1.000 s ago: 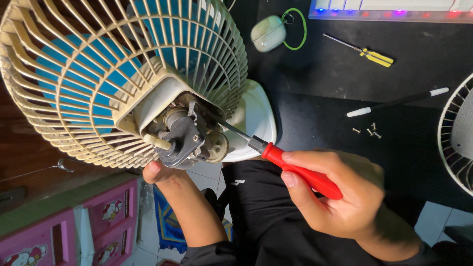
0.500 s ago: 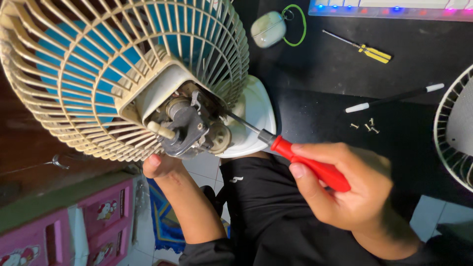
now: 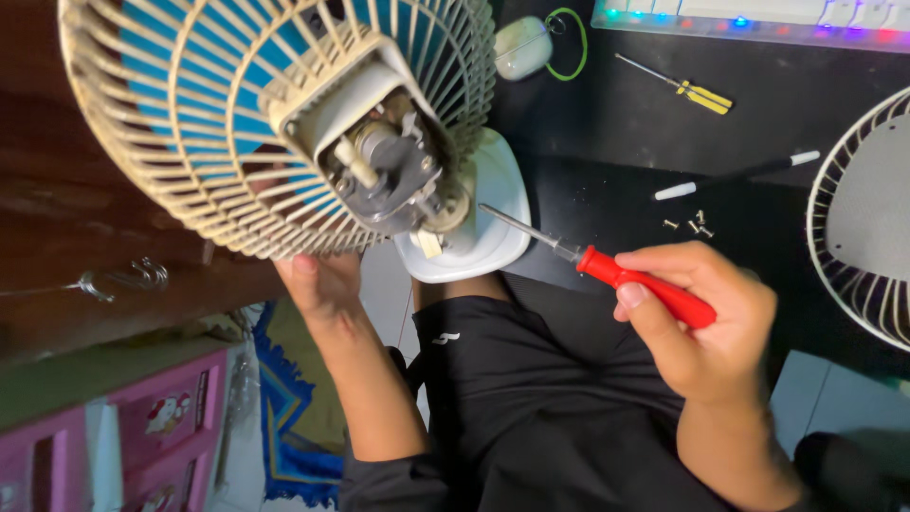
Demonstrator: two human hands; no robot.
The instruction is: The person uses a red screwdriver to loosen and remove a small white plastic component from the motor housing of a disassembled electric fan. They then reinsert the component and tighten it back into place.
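Fingers of our right hand (image 3: pixel 706 327) wrap tight round the red-handled screwdriver (image 3: pixel 607 272), its bare tip hanging just beside the exposed motor (image 3: pixel 389 171) and not touching it. Our left hand (image 3: pixel 320 283) props the cream fan guard (image 3: pixel 190 161) from below; only the fingertips and palm edge show, the rest is behind the wires, so we cannot tell how those fingers lie. Blue blades (image 3: pixel 156 85) show in slivers through the cage. The white fan base (image 3: pixel 493 204) is partly covered by the motor. At the right edge a second grille (image 3: pixel 858 218) is cut off. Small screws (image 3: pixel 692 225) lie on the black table (image 3: pixel 806 123), too tiny to count surely.
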